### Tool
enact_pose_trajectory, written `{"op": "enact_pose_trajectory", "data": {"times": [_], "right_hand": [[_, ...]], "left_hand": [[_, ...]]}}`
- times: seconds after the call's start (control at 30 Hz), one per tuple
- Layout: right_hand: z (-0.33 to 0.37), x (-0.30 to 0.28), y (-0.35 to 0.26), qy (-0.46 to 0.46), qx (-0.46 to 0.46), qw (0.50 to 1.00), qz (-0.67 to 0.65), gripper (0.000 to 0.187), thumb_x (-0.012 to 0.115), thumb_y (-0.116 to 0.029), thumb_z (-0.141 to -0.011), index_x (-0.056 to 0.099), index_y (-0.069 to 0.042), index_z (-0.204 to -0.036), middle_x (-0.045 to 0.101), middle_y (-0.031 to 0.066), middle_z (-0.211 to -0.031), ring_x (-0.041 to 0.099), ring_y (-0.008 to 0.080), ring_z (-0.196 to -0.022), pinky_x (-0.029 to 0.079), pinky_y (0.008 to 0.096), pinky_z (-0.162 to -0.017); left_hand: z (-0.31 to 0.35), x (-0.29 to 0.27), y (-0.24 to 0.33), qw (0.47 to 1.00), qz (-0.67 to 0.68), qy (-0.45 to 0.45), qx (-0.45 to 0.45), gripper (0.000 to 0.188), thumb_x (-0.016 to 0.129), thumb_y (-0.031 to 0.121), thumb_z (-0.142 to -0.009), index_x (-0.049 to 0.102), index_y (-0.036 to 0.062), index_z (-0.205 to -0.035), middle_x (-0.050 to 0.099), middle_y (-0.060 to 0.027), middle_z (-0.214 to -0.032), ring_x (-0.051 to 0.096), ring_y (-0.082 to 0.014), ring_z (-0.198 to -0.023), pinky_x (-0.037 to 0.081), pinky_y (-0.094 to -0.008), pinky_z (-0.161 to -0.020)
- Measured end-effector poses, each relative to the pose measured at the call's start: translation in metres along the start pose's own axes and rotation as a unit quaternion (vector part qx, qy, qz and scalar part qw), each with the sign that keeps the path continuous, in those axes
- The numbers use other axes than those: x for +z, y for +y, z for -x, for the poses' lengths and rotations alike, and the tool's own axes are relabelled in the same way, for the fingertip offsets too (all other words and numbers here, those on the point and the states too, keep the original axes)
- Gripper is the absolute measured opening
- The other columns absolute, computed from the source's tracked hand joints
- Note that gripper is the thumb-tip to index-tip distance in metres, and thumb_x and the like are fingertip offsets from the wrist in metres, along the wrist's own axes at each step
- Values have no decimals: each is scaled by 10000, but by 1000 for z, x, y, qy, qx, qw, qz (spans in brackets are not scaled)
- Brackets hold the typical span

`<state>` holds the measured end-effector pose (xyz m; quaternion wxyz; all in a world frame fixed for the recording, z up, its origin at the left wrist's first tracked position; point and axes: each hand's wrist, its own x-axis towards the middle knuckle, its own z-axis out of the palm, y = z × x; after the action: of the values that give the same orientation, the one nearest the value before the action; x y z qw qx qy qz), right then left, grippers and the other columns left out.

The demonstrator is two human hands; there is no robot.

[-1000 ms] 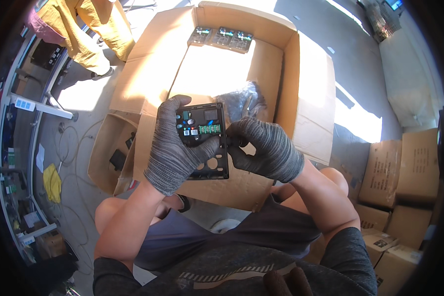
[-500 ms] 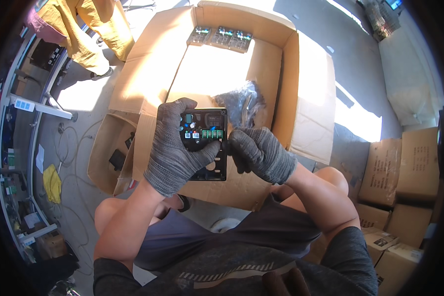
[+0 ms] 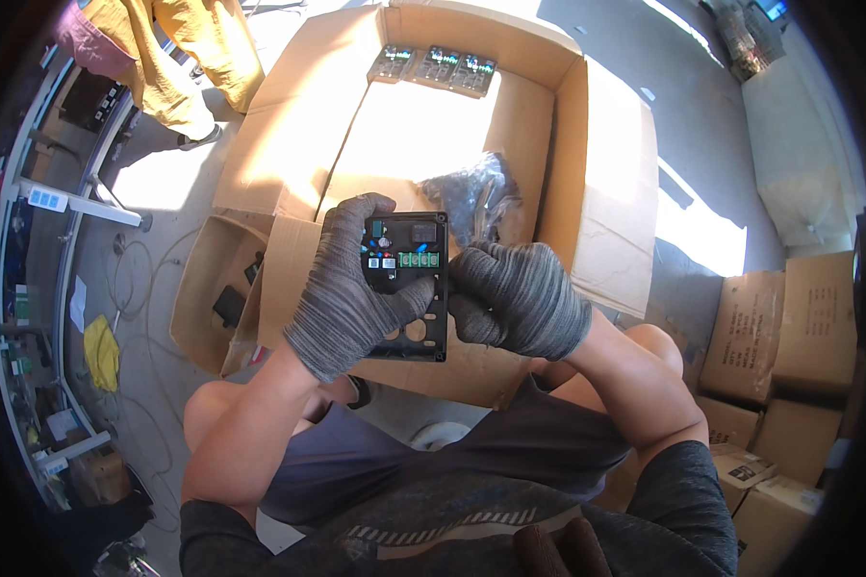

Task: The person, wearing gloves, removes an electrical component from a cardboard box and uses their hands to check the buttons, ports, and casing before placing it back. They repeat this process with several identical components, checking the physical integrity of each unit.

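Observation:
My gloved left hand [image 3: 344,288] grips a black plastic housing [image 3: 435,332] with a circuit board inside, its thumb lying across the front. On the board [image 3: 416,234] I see a row of green terminal blocks [image 3: 419,260], two small white parts and some blue ones; round and slotted holes show in the lower part. My gloved right hand [image 3: 520,298] is closed in a fist against the housing's right edge. Whatever its fingers pinch there, if anything, is hidden. Both hands are above the near side of a large open cardboard box [image 3: 573,173].
Several electronic units [image 3: 443,69] stand at the box's far end. A crumpled clear plastic bag [image 3: 481,197] lies inside. A smaller carton [image 3: 197,308] with black parts is on the left. Stacked cartons [image 3: 741,327] stand at right. Someone in yellow trousers [image 3: 168,58] stands far left.
The housing has shifted slightly right and tilted, showing more of its lower holes. My right fist has turned a little and stays by the housing's right edge.

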<state>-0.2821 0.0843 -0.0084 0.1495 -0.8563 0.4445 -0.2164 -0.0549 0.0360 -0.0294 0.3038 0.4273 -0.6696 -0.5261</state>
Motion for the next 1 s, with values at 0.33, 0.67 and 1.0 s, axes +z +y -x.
{"op": "enact_pose_trajectory", "data": {"times": [0.33,0.67,1.0], "right_hand": [[4,12,-2,9,135,919,-371,189,642,-152,-922,629,15,-1009,656,168,-771,670,322,-686,524,388,-624],[5,2,-8,1,141,932,-334,188,633,-147,-942,642,16,-1036,665,121,-774,644,186,-687,519,328,-645],[5,3,-12,-12,187,902,-390,167,627,-130,-947,667,17,-1016,653,109,-714,606,129,-656,508,308,-622]], "left_hand": [[0,3,6,965,-196,72,158,742,863,200,-685,468,29,-1289,476,-183,-1173,545,-313,-1089,494,-424,-949],[0,-4,22,950,-243,52,188,790,877,159,-665,464,32,-1327,469,-134,-1168,554,-273,-1081,489,-392,-957],[3,-9,29,940,-272,34,201,824,917,267,-617,511,43,-1298,469,-158,-1186,531,-317,-1107,464,-430,-983]]}}
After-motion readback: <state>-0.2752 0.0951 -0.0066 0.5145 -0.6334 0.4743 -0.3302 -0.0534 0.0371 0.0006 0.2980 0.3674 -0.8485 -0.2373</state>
